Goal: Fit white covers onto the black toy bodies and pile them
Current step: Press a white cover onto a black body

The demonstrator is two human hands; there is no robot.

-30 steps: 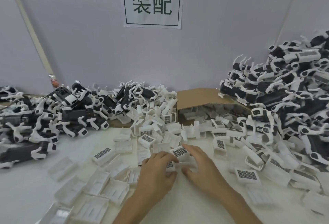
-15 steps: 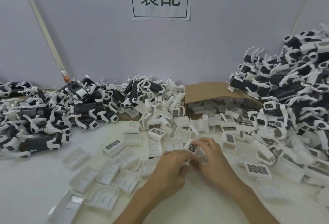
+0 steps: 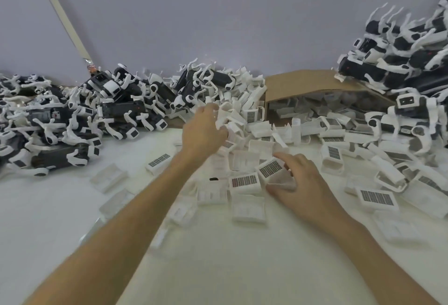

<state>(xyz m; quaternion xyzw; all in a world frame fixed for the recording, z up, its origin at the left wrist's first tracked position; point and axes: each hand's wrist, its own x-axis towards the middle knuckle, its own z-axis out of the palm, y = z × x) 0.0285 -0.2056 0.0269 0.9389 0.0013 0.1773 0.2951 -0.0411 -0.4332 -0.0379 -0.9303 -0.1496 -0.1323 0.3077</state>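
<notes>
left hand (image 3: 203, 130) far forward, fingers curled (partly blurred); right hand (image 3: 300, 183) nearer, palm down, fingers clawed

A plain pale lavender-grey wall (image 3: 218, 13) is rising behind a white work surface (image 3: 218, 268). A cream strip (image 3: 63, 16) is slanting down the wall at left, and soft, even light is falling across everything.

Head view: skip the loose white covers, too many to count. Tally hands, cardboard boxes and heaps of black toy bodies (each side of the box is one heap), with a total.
Hands: 2 (left hand, right hand)
Cardboard boxes: 1 (cardboard box)
Heaps of black toy bodies: 2 (left heap, right heap)
Total: 5
</notes>
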